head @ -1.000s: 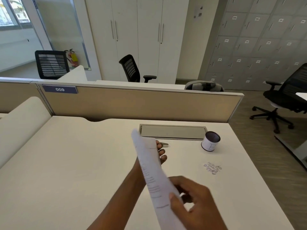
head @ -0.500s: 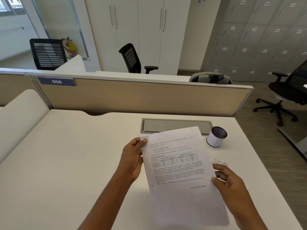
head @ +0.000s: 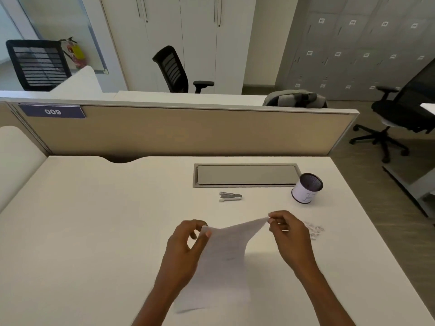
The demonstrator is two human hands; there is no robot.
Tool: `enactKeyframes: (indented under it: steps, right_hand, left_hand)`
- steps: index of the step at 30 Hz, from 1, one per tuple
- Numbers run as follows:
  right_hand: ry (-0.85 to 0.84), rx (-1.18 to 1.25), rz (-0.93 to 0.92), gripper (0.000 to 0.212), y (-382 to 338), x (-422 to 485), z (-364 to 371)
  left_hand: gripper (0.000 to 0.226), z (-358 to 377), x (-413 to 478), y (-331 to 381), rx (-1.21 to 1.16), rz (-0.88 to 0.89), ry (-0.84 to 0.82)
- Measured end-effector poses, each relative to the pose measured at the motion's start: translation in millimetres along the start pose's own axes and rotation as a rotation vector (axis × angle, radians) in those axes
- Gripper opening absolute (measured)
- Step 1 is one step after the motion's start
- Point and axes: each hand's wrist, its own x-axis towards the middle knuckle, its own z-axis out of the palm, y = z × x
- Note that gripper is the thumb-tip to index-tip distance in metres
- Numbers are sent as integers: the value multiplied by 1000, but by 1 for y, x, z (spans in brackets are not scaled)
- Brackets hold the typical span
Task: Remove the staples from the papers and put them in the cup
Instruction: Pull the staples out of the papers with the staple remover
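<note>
Stapled white papers [head: 223,260] hang above the near middle of the counter [head: 94,231], pinched by their two top corners and stretched between a person's hands, the top edge running left to right and the sheets drooping toward the wearer. The left hand [head: 186,245] pinches the left corner between thumb and fingertips; the right hand [head: 288,234] pinches the right corner, which sits slightly higher. The sheets look thin and limp, faint print showing through, the lower edge blurred; no staple can be made out from here. Just right of the right hand a loose scatter of staples [head: 314,229] lies on the counter, and farther back on the same side stands the cup [head: 306,188], white-walled with a dark mouth, tilted somewhat. A small metal staple remover [head: 230,196] rests beyond the papers, between the hands and the grey cable hatch [head: 244,175], lying lengthwise left to right. The right hand is plainly the nearer to both staples and cup; the likely next reach is forward for the remover, roughly equally near to either hand.
</note>
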Motion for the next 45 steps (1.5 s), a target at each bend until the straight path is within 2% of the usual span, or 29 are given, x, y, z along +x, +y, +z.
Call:
enactKeyframes:
  steps: [3, 7, 12, 15, 19, 22, 24, 26, 29, 31, 33, 36, 41, 45]
  right_hand:
    - [-21, -93, -31, 18, 7, 46, 40]
    - [-106, -309, -96, 15, 13, 103, 94]
    - [-304, -711, -268, 38, 18, 156, 150]
    - [-383, -951, -324, 38, 29, 168, 166]
    - [-375, -1022, -317, 28, 44, 172, 174]
    - [-356, -1021, -354, 19, 49, 172, 173]
    - [-323, -859, -294, 15, 48, 168, 167]
    - [-265, -519, -135, 16, 40, 159, 157]
    - [-213, 37, 112, 25, 12, 133, 130]
    - [-246, 352, 220, 30, -8, 109, 105]
    - [-290, 592, 294, 21, -26, 84, 74]
    - [-284, 827, 386, 7, -43, 46, 31]
    - [-231, 1191, 635, 14, -55, -19, -15]
    - [-197, 1263, 663, 21, -54, -65, -34]
  left_hand:
    - [11, -9, 8, -3, 137, 46, 73]
    - [16, -15, 10, -2, 59, -44, 102]
    - [15, -12, 15, -5, -29, -135, 211]
    - [16, -13, 16, -8, -36, -194, 269]
    - [15, -14, 20, -11, -124, -295, 296]
    - [24, -14, 26, -10, -346, -403, 333]
    - [28, -14, 30, -10, -617, -499, 341]
    - [24, -14, 32, -9, -824, -570, 296]
    - [15, -11, 28, -10, -873, -603, 215]
    - [9, -9, 23, -9, -867, -607, 184]
    - [8, -7, 16, -7, -882, -614, 160]
    - [10, -2, 4, -4, -936, -625, 122]
    - [7, 5, -19, 3, -990, -631, 66]
    - [4, 10, -37, 10, -970, -599, 47]
